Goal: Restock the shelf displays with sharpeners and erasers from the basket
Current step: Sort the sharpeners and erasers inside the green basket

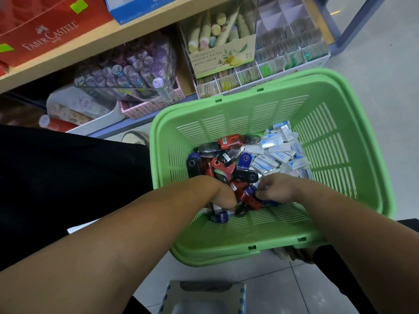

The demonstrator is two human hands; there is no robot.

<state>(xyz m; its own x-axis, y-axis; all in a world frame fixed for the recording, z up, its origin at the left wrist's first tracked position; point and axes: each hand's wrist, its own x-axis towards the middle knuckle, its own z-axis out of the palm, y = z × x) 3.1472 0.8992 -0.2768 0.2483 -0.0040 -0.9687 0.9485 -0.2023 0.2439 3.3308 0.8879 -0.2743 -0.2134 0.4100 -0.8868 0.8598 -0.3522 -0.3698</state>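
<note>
Sharpeners, small plastic ones in red, blue and black, lie heaped in the left part of the green slotted plastic basket. White-blue wrapped erasers fill the right part, so each kind is easy to gather. Both forearms reach down over the near wall, hands close together. The left hand digs into the pile with its fingers hidden, so I cannot tell its grip. The right hand curls its fingers round sharpeners beside it.

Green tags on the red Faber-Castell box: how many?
2. One green tag sits above-right of the logo on the red Faber-Castell box; the other is at the picture's left edge. More may be out of frame.
</note>
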